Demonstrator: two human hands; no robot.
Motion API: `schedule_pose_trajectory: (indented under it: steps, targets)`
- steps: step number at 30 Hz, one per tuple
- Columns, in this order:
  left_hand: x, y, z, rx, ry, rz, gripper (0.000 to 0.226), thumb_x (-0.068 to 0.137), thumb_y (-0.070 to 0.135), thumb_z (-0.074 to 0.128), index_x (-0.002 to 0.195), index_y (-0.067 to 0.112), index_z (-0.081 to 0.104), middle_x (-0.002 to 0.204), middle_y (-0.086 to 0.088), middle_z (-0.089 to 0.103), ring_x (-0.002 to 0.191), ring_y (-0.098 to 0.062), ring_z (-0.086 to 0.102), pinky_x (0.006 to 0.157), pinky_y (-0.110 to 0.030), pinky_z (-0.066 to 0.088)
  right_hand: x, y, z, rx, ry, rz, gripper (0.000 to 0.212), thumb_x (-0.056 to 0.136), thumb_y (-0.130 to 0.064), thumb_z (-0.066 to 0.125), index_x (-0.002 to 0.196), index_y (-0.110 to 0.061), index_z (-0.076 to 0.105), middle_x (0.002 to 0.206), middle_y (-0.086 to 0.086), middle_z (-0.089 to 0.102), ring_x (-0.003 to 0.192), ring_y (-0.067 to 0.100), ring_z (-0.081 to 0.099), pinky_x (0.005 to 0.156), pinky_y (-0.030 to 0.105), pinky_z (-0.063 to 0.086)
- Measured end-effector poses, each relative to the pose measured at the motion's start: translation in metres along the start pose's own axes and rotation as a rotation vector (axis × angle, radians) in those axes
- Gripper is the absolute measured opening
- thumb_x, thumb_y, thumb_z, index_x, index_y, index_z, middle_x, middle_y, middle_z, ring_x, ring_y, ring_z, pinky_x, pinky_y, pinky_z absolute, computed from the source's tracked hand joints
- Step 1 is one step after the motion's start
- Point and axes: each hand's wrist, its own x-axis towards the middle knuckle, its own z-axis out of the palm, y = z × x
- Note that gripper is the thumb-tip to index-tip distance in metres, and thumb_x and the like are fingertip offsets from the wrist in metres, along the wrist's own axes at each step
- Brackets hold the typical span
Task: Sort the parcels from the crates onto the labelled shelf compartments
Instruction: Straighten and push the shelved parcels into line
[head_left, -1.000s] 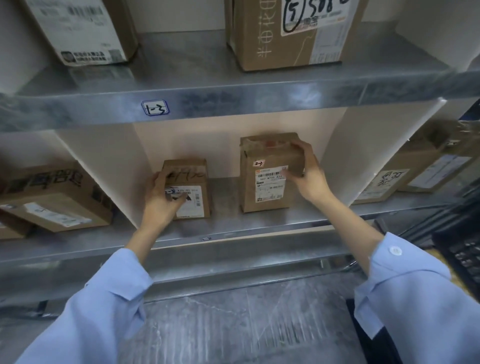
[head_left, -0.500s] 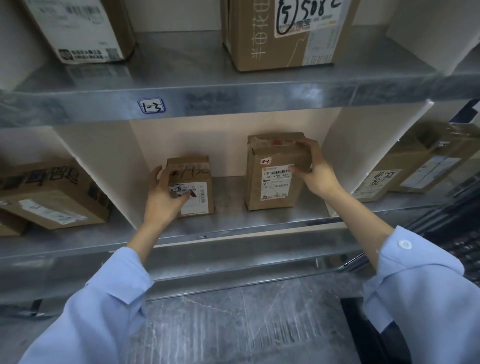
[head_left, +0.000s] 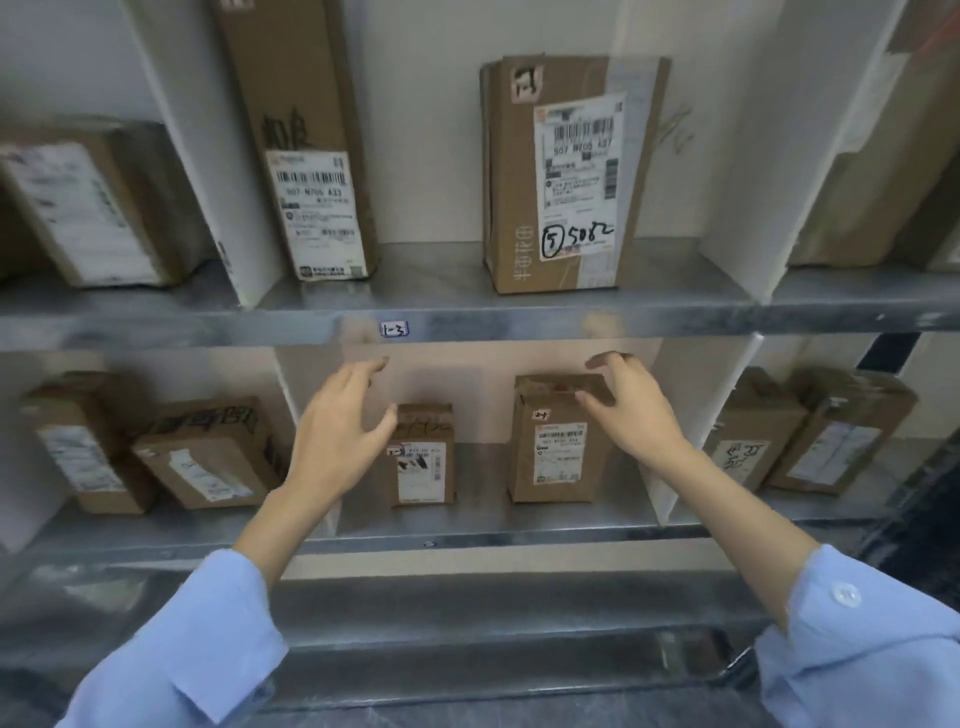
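Note:
Two brown cardboard parcels stand upright in the middle compartment of the lower shelf (head_left: 467, 532). The small parcel (head_left: 423, 457) is on the left, the taller parcel (head_left: 558, 441) on the right. My left hand (head_left: 337, 436) hovers in front of the small parcel's left side with fingers spread, holding nothing. My right hand (head_left: 631, 410) is raised in front of the taller parcel's top right corner, fingers loosely bent and off the box. A label reading 1-3 (head_left: 395, 329) sits on the upper shelf's front edge.
White dividers (head_left: 670, 431) wall the compartment. Parcels fill neighbouring compartments: two at lower left (head_left: 202, 452), two at lower right (head_left: 810, 431). On the upper shelf stand a tall narrow box (head_left: 306, 156) and a wide box marked 5082 (head_left: 566, 176). A dark crate edge (head_left: 914, 519) shows at right.
Both hands have let go of the two parcels and drawn back and up. The camera has tilted upward, bringing the upper shelf's parcels into view.

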Motion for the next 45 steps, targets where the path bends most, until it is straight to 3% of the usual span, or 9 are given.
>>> schedule_pose_trajectory:
  steps: [5, 8, 12, 17, 26, 34, 39, 42, 45]
  targets:
    - [0.012, 0.029, -0.05, 0.087, 0.16, 0.109, 0.05, 0.089, 0.03, 0.056, 0.137, 0.016, 0.05, 0.125, -0.003, 0.061, 0.112, -0.023, 0.057, 0.091, -0.039, 0.046, -0.015, -0.031, -0.041, 0.068, 0.047, -0.1, 0.027, 0.091, -0.029, 0.065, 0.116, -0.021, 0.057, 0.122, 0.0, 0.059, 0.114, 0.019, 0.054, 0.089, 0.039, 0.046]
    - [0.027, 0.039, -0.071, 0.242, 0.245, 0.144, 0.056, 0.092, 0.035, 0.054, 0.143, 0.015, 0.046, 0.135, -0.008, 0.055, 0.12, -0.027, 0.051, 0.091, -0.042, 0.041, -0.025, -0.047, -0.063, 0.052, 0.122, -0.165, 0.026, 0.091, -0.027, 0.064, 0.116, -0.02, 0.058, 0.118, -0.003, 0.06, 0.109, 0.016, 0.054, 0.085, 0.036, 0.046]
    - [0.051, 0.041, -0.09, 0.348, 0.269, 0.087, 0.065, 0.093, 0.036, 0.061, 0.15, 0.015, 0.037, 0.15, -0.009, 0.043, 0.131, -0.032, 0.044, 0.099, -0.048, 0.038, -0.018, -0.065, -0.09, -0.005, 0.263, -0.247, 0.041, 0.092, -0.029, 0.064, 0.131, -0.02, 0.05, 0.128, -0.001, 0.052, 0.117, 0.019, 0.049, 0.088, 0.038, 0.044]
    - [0.084, 0.043, -0.103, 0.377, 0.226, -0.032, 0.076, 0.09, 0.039, 0.063, 0.153, 0.014, 0.028, 0.156, -0.015, 0.031, 0.134, -0.037, 0.04, 0.1, -0.051, 0.037, 0.015, -0.077, -0.112, 0.038, 0.366, -0.204, 0.064, 0.091, -0.031, 0.067, 0.147, -0.021, 0.036, 0.143, 0.005, 0.044, 0.127, 0.026, 0.045, 0.097, 0.04, 0.043]
    - [0.134, 0.031, -0.093, 0.172, 0.16, -0.253, 0.093, 0.086, 0.038, 0.068, 0.156, 0.016, 0.011, 0.157, -0.02, 0.018, 0.132, -0.048, 0.035, 0.098, -0.058, 0.04, 0.059, -0.08, -0.109, 0.15, 0.352, -0.096, 0.087, 0.087, -0.032, 0.071, 0.153, -0.028, 0.016, 0.143, 0.013, 0.045, 0.127, 0.033, 0.047, 0.088, 0.045, 0.046]
    - [0.139, 0.015, -0.082, -0.023, 0.16, -0.295, 0.101, 0.083, 0.027, 0.072, 0.157, 0.028, 0.003, 0.158, -0.014, 0.02, 0.128, -0.045, 0.046, 0.101, -0.054, 0.04, 0.076, -0.074, -0.093, 0.389, 0.261, -0.004, 0.114, 0.075, -0.03, 0.085, 0.154, -0.032, 0.003, 0.144, 0.012, 0.048, 0.133, 0.028, 0.046, 0.106, 0.047, 0.041]
    - [0.139, 0.012, -0.079, -0.089, 0.187, -0.268, 0.105, 0.079, 0.017, 0.076, 0.156, 0.031, 0.006, 0.158, -0.009, 0.021, 0.131, -0.04, 0.045, 0.105, -0.05, 0.039, 0.082, -0.073, -0.085, 0.43, 0.203, 0.012, 0.105, 0.079, -0.025, 0.082, 0.154, -0.028, 0.008, 0.109, -0.005, 0.061, 0.1, 0.019, 0.059, 0.092, 0.037, 0.046]
    - [0.138, 0.013, -0.077, -0.106, 0.193, -0.251, 0.105, 0.078, 0.016, 0.077, 0.156, 0.03, 0.008, 0.158, -0.008, 0.02, 0.132, -0.038, 0.045, 0.106, -0.049, 0.038, 0.083, -0.073, -0.08, 0.436, 0.223, -0.002, 0.098, 0.08, -0.027, 0.08, 0.151, -0.027, 0.013, 0.123, 0.0, 0.065, 0.105, 0.024, 0.063, 0.097, 0.04, 0.046]
    - [0.137, 0.015, -0.076, -0.142, 0.192, -0.238, 0.105, 0.077, 0.014, 0.076, 0.156, 0.032, 0.009, 0.157, -0.007, 0.021, 0.131, -0.038, 0.046, 0.108, -0.046, 0.038, 0.083, -0.071, -0.077, 0.432, 0.246, -0.003, 0.095, 0.081, -0.027, 0.079, 0.151, -0.028, 0.014, 0.128, 0.002, 0.064, 0.094, 0.02, 0.062, 0.094, 0.037, 0.045]
